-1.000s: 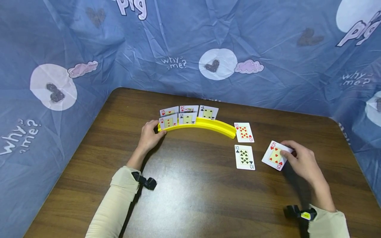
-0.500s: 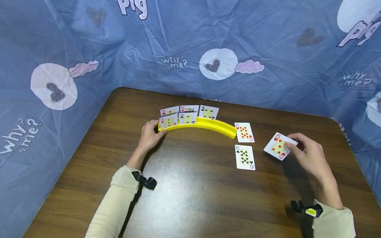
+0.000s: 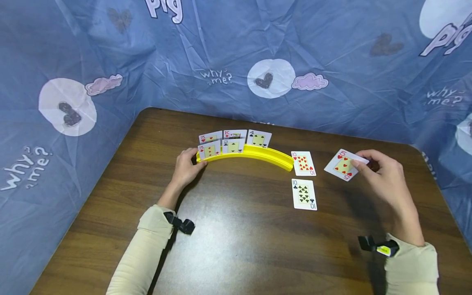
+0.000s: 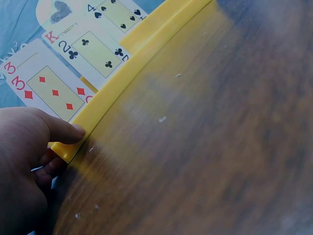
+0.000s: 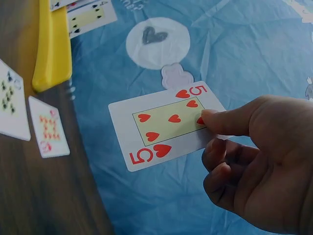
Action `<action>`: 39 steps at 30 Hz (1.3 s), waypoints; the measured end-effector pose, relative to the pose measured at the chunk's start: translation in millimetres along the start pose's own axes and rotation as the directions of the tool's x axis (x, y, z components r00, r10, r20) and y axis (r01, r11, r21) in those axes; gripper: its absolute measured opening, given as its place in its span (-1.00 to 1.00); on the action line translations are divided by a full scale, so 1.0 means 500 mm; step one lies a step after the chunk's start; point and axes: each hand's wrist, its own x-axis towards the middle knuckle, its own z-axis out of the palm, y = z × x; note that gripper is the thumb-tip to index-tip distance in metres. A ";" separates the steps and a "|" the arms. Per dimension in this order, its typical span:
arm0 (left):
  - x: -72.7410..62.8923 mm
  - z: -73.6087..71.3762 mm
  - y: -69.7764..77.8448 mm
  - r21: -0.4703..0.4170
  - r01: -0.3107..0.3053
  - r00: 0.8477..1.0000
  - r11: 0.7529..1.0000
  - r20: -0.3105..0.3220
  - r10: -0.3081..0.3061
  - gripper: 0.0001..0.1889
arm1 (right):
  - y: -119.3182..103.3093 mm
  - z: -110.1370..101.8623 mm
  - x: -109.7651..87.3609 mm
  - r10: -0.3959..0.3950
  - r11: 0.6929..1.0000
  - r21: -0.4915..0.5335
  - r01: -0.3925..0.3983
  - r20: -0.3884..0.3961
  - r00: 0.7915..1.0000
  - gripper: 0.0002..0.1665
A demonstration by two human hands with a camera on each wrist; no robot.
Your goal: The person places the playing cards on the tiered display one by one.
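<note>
The curved yellow card holder (image 3: 267,155) stands on the table with several cards upright in its left and middle part. My left hand (image 3: 185,167) grips its left end, thumb in front, as the left wrist view also shows. In the front row are the three of diamonds (image 4: 55,92) and the two of clubs (image 4: 93,54). Behind them stand a red three, a king (image 3: 234,133) and the four of spades (image 3: 259,138). Raised over the table at right, my right hand (image 3: 387,176) pinches the five of hearts (image 5: 166,126) between thumb and fingers, face up.
The ten of hearts (image 3: 303,164) lies face up by the holder's right end. Just nearer to me lies the ten of clubs (image 3: 304,194). Blue printed cloth (image 3: 177,53) hangs behind and beside the wooden table (image 3: 236,237).
My right hand has lifted and moved away from me with the five of hearts, first slightly right. The left hand and the holder have stayed in place.
</note>
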 end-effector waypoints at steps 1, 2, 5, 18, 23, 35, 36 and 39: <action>0.000 0.000 0.000 -0.001 0.002 1.000 1.000 0.002 -0.002 -0.66 | -0.005 0.001 0.003 -0.005 1.000 0.007 0.005 0.000 1.000 -0.83; 0.000 -0.001 0.001 -0.001 0.003 1.000 1.000 0.003 -0.003 -0.66 | -0.010 0.003 0.007 -0.009 1.000 0.014 0.009 0.002 1.000 -0.83; 0.000 -0.001 0.001 0.004 0.006 1.000 1.000 0.006 -0.006 -0.66 | -0.025 0.008 0.018 -0.026 0.999 0.027 0.026 -0.003 1.000 -0.81; 0.001 0.002 -0.004 -0.004 -0.034 0.999 0.999 -0.028 0.034 -0.69 | -0.084 0.055 0.062 -0.072 0.995 0.070 0.073 -0.011 0.997 -0.80; 0.001 0.002 -0.004 -0.007 -0.033 0.999 0.999 -0.034 0.033 -0.69 | -0.103 0.071 0.077 -0.087 0.993 0.074 0.088 -0.015 0.996 -0.79; 0.000 -0.001 -0.004 0.000 -0.018 0.999 1.000 -0.030 0.018 -0.69 | -0.143 0.125 0.107 -0.097 0.990 0.108 0.094 0.021 0.995 -0.78; 0.000 0.000 -0.004 0.002 -0.016 1.000 1.000 -0.027 0.016 -0.69 | -0.146 0.130 0.109 -0.102 0.989 0.110 0.099 0.024 0.994 -0.78; 0.001 0.000 -0.004 0.006 -0.006 1.000 1.000 -0.018 0.006 -0.68 | -0.153 0.145 0.114 -0.125 0.987 0.109 0.120 0.035 0.992 -0.78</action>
